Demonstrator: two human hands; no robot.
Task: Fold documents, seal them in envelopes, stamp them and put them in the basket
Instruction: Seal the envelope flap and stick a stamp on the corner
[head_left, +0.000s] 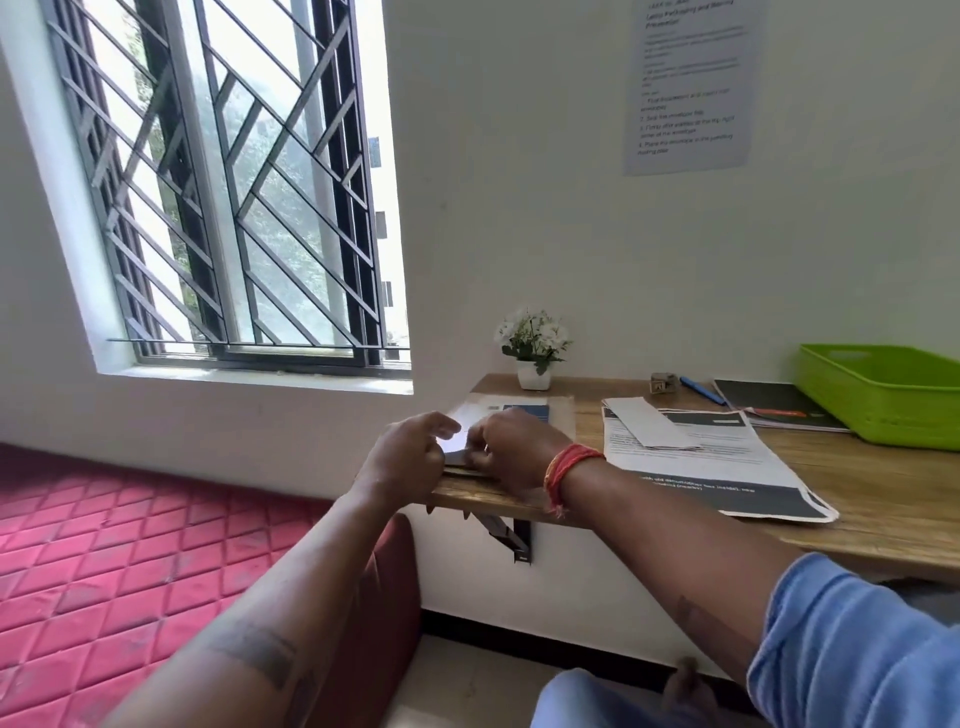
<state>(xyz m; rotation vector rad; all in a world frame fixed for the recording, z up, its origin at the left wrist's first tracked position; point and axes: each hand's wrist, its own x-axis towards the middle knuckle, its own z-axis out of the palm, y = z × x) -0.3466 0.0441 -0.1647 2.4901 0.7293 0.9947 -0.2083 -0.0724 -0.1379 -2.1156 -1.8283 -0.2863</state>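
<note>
Both my hands meet at the left end of the wooden desk (883, 499). My left hand (402, 457) and my right hand (511, 449) pinch a folded white and dark document (457, 447) lying on a brown envelope (563, 415) near the desk's edge. The fingers hide most of the paper. A printed document (727, 467) lies flat in the middle of the desk with a folded white sheet (647, 421) on top of it. The green basket (883, 400) stands at the far right.
A small potted plant (534, 345) stands at the back left of the desk. A blue pen (701, 389), a small wooden block (664, 383) and a dark notebook (774, 405) lie near the wall. An instruction sheet (691, 83) hangs above. A barred window and a red mattress (130, 545) are on the left.
</note>
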